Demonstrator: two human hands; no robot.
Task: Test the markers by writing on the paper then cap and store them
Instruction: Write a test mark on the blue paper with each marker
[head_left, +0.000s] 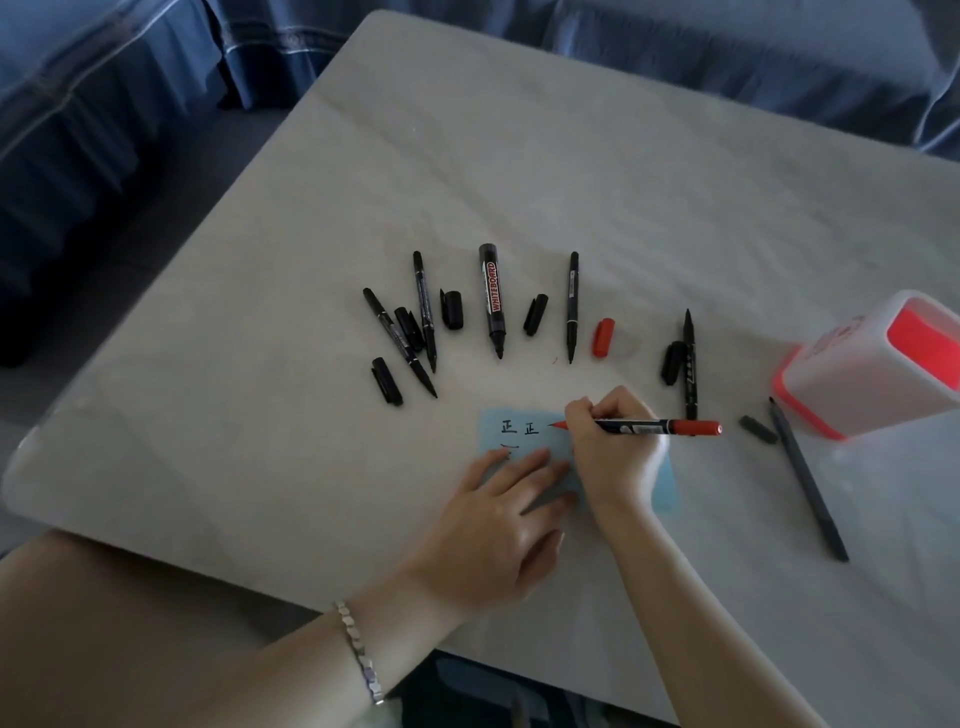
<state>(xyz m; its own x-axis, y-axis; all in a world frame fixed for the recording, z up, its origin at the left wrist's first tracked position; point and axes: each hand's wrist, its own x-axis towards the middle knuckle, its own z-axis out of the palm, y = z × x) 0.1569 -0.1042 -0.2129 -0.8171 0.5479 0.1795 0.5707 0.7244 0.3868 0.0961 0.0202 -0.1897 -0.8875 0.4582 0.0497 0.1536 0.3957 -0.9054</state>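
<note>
A small blue paper (519, 415) lies near the table's front edge with black characters written on it. My left hand (498, 525) presses flat on its lower part. My right hand (613, 447) grips a red-tipped marker (670, 427), its tip touching the paper to the right of the characters. Its red cap (603, 338) lies loose beyond. Several uncapped black markers, among them a thick whiteboard marker (492, 296), lie fanned out further back with black caps (452, 309) between them.
A white and red pen holder (852, 384) lies on its side at the right edge. A grey pen (810, 480) and its small grey cap (758, 429) lie in front of it. The table (571, 171) wears a pale cloth; blue fabric hangs behind.
</note>
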